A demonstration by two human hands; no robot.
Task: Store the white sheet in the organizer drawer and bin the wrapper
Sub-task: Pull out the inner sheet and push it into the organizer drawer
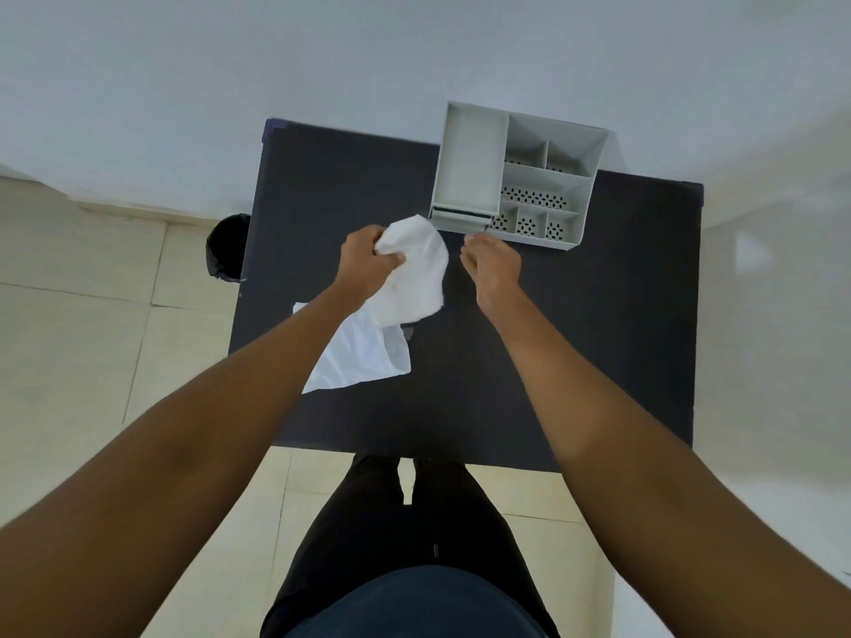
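Head view shows the left hand (366,260) pinching the soft, floppy white sheet (412,274) by its top, right hand (490,264) loose, holding nothing.

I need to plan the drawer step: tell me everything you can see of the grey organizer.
The organizer is a light grey box, plastic by its look, standing upright at the far right of the black table, its back overhanging the far edge, near the wall. Its left side is one long plain tray; its right side is split into several smaller compartments with perforated floors. All look empty. A drawer front shows at its near left corner; whether it is pulled out is unclear. The right hand hovers just before it, not clearly touching.
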